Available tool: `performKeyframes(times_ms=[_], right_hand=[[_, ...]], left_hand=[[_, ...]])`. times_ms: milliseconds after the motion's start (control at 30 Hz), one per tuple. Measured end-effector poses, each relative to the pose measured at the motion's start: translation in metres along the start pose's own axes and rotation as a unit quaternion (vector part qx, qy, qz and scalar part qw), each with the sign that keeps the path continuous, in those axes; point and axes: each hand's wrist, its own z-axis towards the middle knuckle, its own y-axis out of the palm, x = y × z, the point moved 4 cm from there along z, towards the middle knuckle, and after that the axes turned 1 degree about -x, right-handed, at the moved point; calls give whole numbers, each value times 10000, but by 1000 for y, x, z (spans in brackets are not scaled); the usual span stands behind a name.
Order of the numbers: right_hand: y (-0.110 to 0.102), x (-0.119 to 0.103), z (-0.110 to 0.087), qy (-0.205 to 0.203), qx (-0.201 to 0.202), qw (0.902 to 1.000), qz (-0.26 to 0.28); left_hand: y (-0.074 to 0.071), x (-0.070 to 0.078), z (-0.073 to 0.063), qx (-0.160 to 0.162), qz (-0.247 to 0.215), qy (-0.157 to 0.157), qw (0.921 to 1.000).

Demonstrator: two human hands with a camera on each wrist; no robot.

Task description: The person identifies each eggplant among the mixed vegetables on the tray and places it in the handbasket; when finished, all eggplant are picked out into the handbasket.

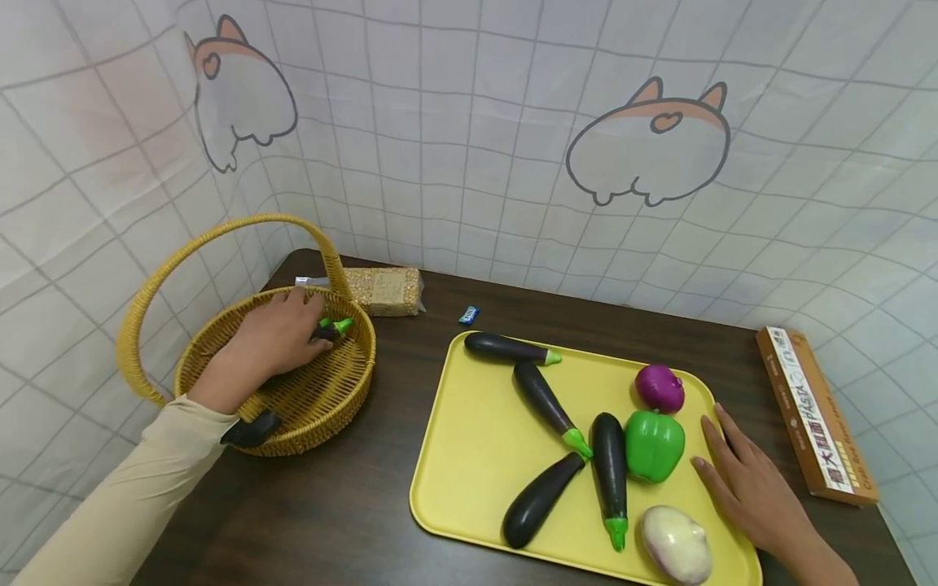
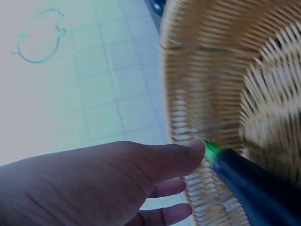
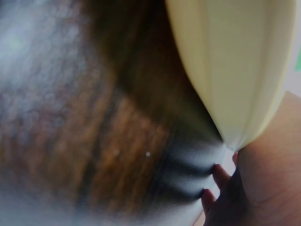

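Note:
My left hand (image 1: 282,334) reaches into a round wicker basket (image 1: 344,419), beside the green stem of a dark eggplant (image 1: 322,332). In the left wrist view, the thumb is extended at the stem of an eggplant (image 2: 249,183), while the other fingers are apart from it, near the basket wall. My hand hides part of what lies in the basket. At the right, my right hand (image 1: 758,488) rests with spread fingers at the edge of a yellow tray (image 1: 462,456). In the right wrist view, fingertips (image 3: 220,175) show beside the tray's pale underside (image 3: 230,56).
Several eggplants (image 1: 542,399), a purple onion (image 1: 659,388), a green bell pepper (image 1: 655,446) and a pale round vegetable (image 1: 676,544) lie on the tray. Behind the basket sits a bag of grains (image 1: 388,290). There is a small blue packet (image 1: 469,315) and a pasta box (image 1: 817,415).

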Motion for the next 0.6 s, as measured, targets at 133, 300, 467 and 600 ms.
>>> performKeyframes(times_ms=[133, 300, 467, 600], right_hand=[[0, -1, 0, -8, -22, 10000, 6], [0, -1, 0, -1, -4, 10000, 12], [-1, -2, 0, -44, 106, 9999, -11], [-2, -4, -1, -71, 104, 9999, -54]], left_hand=[[-10, 17, -1, 237, 89, 276, 9993], [-18, 36, -1, 648, 182, 638, 9957], [-24, 57, 6, 981, 183, 953, 9904], [-24, 74, 15, 922, 160, 1051, 9900]])
